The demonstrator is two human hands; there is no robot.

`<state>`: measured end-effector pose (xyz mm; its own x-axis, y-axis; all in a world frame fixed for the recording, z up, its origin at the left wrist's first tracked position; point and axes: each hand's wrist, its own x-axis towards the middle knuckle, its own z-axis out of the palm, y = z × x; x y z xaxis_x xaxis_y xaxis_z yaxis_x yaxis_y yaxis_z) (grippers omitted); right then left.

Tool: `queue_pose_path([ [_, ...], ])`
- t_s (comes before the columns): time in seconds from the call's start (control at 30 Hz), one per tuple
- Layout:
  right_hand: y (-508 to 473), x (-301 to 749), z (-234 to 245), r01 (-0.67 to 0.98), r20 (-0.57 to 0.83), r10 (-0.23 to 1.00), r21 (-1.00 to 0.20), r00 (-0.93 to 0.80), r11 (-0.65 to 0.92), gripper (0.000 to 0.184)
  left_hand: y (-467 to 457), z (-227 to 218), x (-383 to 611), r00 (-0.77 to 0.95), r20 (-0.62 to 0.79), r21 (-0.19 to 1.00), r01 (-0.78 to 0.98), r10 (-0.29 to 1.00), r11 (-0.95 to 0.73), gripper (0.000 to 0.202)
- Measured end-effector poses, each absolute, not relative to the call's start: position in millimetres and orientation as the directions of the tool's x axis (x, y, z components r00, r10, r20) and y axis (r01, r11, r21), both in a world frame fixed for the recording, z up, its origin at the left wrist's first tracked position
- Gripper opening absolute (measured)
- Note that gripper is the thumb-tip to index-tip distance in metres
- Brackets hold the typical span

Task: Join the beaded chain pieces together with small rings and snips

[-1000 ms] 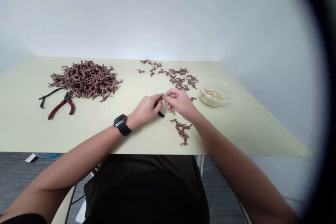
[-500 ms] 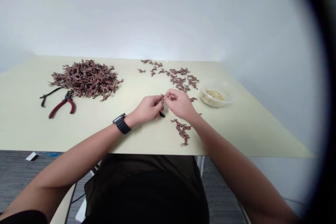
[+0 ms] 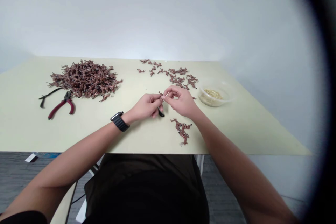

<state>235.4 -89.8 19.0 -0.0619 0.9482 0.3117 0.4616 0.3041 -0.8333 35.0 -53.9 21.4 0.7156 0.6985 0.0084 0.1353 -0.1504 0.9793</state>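
Over the middle of the table my left hand (image 3: 147,106) is closed, its thumb and forefinger pinching a small brown animal figurine (image 3: 160,93). My right hand (image 3: 180,100) meets it there with thumb and forefinger pressed together at the figurine; whatever sits between those tips is too small to make out. A black rounded tool end (image 3: 161,113) shows beneath the left fingers; I cannot tell whether it is held or lying. Closer to me lies a small cluster of brown figurines (image 3: 181,131). To the right of my right hand stands a clear round tub (image 3: 228,97) with small gold-coloured pieces (image 3: 213,93).
A large heap of brown figurines (image 3: 86,78) covers the table's (image 3: 86,129) left rear. Red-handled pliers (image 3: 61,106) and a black-handled tool (image 3: 48,95) lie before it. More figurines (image 3: 180,77) are scattered behind my hands. A wall (image 3: 131,17) borders the far edge.
My fingertips have drawn closer together around the figurine, and more of it shows above them. Both hands have shifted slightly upward in view. The things on the table stay put.
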Motion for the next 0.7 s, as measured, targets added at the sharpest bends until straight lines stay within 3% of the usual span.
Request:
queue_pose_path([
  [0.13, -93.4, 232.8, 21.7, 0.609, 0.453, 0.880, -0.660, -0.144, 0.440, 0.008, -54.5, 22.8, 35.6, 0.729, -0.011, 0.986, 0.123, 0.685, -0.115, 0.032],
  [0.27, -94.7, 226.3, 19.4, 0.648, 0.474, 0.874, -0.634, -0.105, 0.422, 0.005, -55.5, 18.9, 37.9, 0.705, 0.014, 0.971, 0.160, 0.710, -0.178, 0.028],
  [0.4, -95.3, 218.3, 15.8, 0.618, 0.432, 0.902, -0.709, 0.000, 0.340, 0.007, -56.6, 14.3, 39.2, 0.662, 0.042, 0.948, 0.210, 0.748, -0.240, 0.023],
  [0.53, -95.3, 214.6, 15.5, 0.507, 0.298, 0.954, -0.829, 0.041, 0.237, 0.010, -58.8, 15.2, 38.2, 0.634, 0.095, 0.890, 0.292, 0.768, -0.351, 0.025],
  [0.7, -89.2, 221.2, 14.7, 0.152, 0.033, 0.999, -0.988, 0.012, 0.031, 0.021, -60.4, 20.2, 35.7, 0.628, 0.228, 0.746, 0.378, 0.744, -0.548, 0.022],
])
